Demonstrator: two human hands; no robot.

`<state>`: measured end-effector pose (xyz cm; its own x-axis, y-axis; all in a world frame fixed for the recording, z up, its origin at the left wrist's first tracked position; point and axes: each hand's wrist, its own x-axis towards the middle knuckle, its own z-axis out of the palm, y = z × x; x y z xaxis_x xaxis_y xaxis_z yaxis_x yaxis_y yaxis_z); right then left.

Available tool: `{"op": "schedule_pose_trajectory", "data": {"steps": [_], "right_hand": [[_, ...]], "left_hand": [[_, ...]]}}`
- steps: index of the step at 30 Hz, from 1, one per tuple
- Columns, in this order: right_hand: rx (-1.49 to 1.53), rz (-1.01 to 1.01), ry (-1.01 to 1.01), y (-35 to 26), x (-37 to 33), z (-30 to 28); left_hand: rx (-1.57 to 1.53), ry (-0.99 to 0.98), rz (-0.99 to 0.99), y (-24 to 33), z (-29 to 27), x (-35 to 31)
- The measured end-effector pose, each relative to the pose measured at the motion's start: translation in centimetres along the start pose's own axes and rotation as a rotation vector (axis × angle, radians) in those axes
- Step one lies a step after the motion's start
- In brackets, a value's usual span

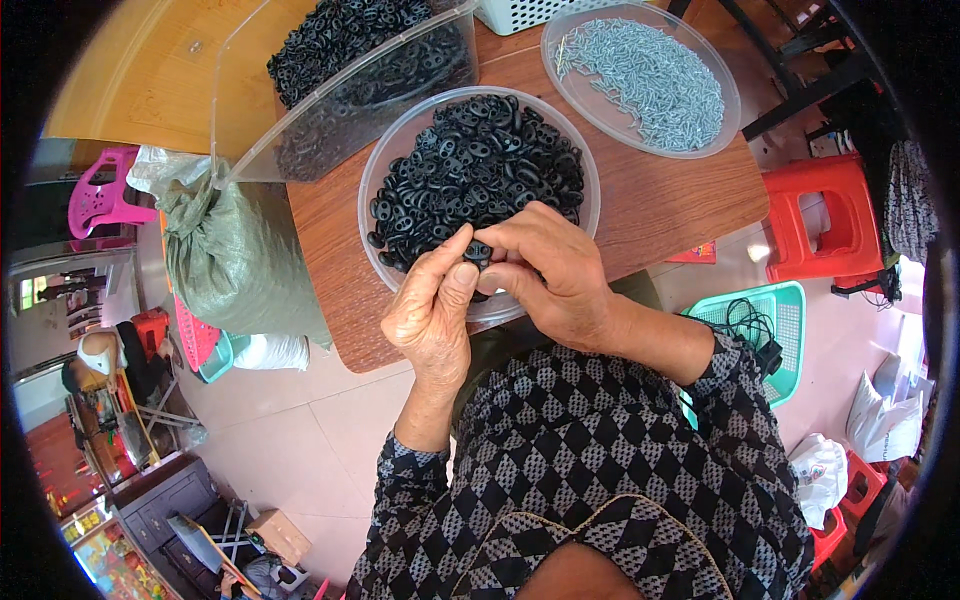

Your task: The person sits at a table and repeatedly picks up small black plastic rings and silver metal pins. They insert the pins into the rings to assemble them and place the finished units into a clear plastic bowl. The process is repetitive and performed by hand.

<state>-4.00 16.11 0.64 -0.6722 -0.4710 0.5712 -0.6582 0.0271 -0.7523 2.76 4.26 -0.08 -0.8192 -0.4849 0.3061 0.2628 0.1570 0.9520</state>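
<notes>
A tied sack (245, 265) stands left of the wooden table (340, 310). Thumb and finger of the left hand (432, 310) pinch a small black piece (478, 252) over a round tub (592, 192) of similar pieces (475, 160), the right hand (555, 268) grips that piece's right side, and silvery screws (655, 90) lie in a shallow tray (734, 108).

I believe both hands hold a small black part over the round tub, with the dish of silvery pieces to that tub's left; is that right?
Not quite: in the head view, the dish of silvery pieces lies to the right of the round tub. The left hand and right hand do hold a small black part over that tub.
</notes>
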Motion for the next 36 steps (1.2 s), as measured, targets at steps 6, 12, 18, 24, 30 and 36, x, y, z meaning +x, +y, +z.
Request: {"op": "schedule_pose_trajectory", "data": {"steps": [6,12,18,24,30,36], "right_hand": [[-0.097,-0.135,0.003,0.1,0.0,0.0],[-0.108,-0.141,0.021,0.0,0.0,0.2],[-0.101,-0.124,0.018,-0.2,0.2,0.2],[-0.158,-0.191,0.043,-0.2,0.5,0.1],[-0.186,-0.292,0.078,-0.2,0.5,0.3],[-0.158,-0.275,0.091,-0.2,0.5,0.0]], "left_hand": [[-0.095,0.008,-0.058,0.3,0.2,-0.4],[-0.146,0.031,-0.062,-0.5,0.1,-0.5],[-0.256,0.043,-0.069,-0.2,0.4,-0.3],[-0.185,0.081,-0.022,0.0,0.9,-0.4],[-0.342,0.108,-0.105,0.3,1.2,-0.4],[-0.336,0.061,-0.094,0.4,1.2,-0.9]]}}
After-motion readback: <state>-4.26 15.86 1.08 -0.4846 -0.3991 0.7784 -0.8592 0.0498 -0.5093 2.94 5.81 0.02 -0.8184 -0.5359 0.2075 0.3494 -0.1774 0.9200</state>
